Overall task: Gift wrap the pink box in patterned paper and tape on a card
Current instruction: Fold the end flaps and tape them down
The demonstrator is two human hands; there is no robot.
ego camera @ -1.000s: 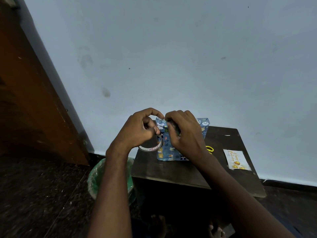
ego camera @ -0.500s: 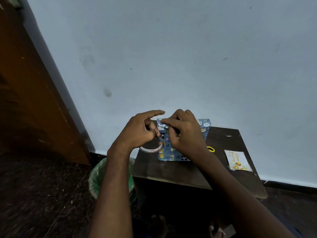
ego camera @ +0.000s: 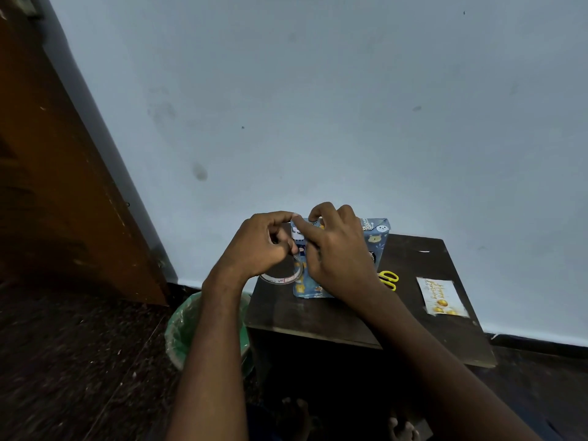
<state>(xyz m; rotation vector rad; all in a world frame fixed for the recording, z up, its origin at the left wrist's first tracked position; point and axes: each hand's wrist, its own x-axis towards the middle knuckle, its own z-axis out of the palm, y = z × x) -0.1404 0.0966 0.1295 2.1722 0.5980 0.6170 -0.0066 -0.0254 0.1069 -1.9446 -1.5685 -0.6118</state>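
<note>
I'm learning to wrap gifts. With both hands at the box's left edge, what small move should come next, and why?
Probably press the tape strip flat onto the seam. The left hand seems to pinch a clear strip against the wrapped box, the right hand holds the paper, and the card lies untaped.

Wrapped box (ego camera: 375, 243) lies on the table (ego camera: 334, 316), toward its back-left part, near the wall (ego camera: 318, 90). Tape roll (ego camera: 281, 276) sits on the table touching the box's left side. Scissors (ego camera: 388, 279) lie just right of the box; card (ego camera: 442, 296) farther right, apart from them. Both hands, left hand (ego camera: 259, 246) and right hand (ego camera: 337, 253), over the box's left end. Bin (ego camera: 184, 329) stands on the floor left of the table. Door (ego camera: 57, 170) at far left.
</note>
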